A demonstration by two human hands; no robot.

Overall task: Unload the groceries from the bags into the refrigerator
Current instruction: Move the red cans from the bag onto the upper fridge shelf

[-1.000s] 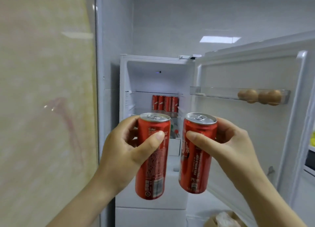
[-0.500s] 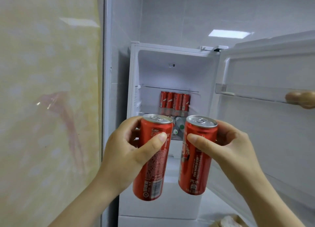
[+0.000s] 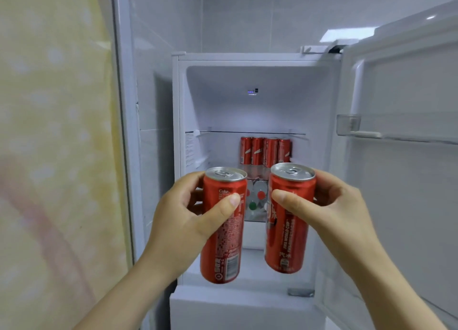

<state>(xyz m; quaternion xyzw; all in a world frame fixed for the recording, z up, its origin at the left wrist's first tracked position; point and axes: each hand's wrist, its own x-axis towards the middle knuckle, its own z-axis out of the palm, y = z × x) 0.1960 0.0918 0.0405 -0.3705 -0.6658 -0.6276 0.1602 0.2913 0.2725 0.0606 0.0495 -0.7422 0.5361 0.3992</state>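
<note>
I hold two tall red cola cans upright in front of the open white refrigerator (image 3: 247, 57). My left hand (image 3: 183, 220) grips the left can (image 3: 223, 245), thumb across its front. My right hand (image 3: 337, 213) grips the right can (image 3: 285, 240) the same way. Both cans hang in the air just outside the fridge opening, side by side and a little apart. Inside, on the middle shelf, a row of several red cans (image 3: 265, 151) stands at the back. Bottles with red and green caps (image 3: 256, 198) lie on the shelf below.
The fridge door (image 3: 401, 181) stands open on the right, with a clear door bin (image 3: 371, 129) on it. A yellowish patterned curtain (image 3: 49, 156) fills the left side. The glass shelf (image 3: 250, 132) above the cans holds nothing in view. A closed lower compartment (image 3: 235, 310) sits below.
The view has shifted left and closer to the fridge, so the eggs in the door bin are out of frame. Both hands keep their grip on the cans.
</note>
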